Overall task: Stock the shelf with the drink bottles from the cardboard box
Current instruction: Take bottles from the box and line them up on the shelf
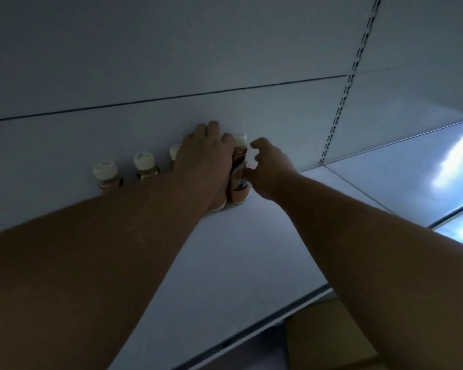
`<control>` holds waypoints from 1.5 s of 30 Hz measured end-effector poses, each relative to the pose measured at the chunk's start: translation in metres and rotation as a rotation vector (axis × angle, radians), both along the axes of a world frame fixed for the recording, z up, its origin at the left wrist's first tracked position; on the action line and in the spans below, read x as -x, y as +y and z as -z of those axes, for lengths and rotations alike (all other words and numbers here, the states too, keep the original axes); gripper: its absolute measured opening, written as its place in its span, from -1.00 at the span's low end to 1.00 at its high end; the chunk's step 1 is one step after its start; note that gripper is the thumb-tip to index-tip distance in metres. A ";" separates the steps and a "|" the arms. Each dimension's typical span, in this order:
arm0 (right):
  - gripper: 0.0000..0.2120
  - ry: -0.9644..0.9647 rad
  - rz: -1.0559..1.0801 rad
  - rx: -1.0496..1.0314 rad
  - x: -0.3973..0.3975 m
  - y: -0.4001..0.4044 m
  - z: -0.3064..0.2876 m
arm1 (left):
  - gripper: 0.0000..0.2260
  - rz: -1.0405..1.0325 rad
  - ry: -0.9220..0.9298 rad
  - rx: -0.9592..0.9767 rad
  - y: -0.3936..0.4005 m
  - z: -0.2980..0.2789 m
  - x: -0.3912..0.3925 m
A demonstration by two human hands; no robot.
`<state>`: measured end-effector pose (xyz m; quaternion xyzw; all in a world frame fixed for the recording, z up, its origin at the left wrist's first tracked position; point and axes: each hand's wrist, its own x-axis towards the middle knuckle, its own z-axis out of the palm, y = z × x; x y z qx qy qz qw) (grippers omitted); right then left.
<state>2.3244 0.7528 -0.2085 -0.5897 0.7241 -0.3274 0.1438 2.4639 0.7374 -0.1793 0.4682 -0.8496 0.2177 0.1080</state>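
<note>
Both bare arms reached deep to the shelf back at frame centre. The left hand draped over a bottle, its grip wrapped round the top. The right hand, grip loosely spread, fingertips touched the neighbouring brown, cream-capped bottle. Cardboard box lower right.

Both arms reach across the white shelf to a row of cream-capped drink bottles along the back panel. The left hand covers one bottle, fingers draped over its top. The right hand, fingers loosely curled, sits just beside the rightmost bottle. A cardboard box shows below the shelf edge.
</note>
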 end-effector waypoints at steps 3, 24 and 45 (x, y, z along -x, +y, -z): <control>-0.43 0.107 0.015 0.023 0.010 0.027 -0.010 | -0.62 0.131 0.118 0.039 0.019 0.002 -0.002; -0.60 0.218 0.316 -0.010 0.038 0.305 0.040 | -0.88 0.585 0.415 -0.597 0.252 0.153 0.080; -0.58 -0.036 0.536 -0.597 0.195 0.422 0.368 | -0.67 0.332 -0.184 -1.101 0.343 0.409 0.219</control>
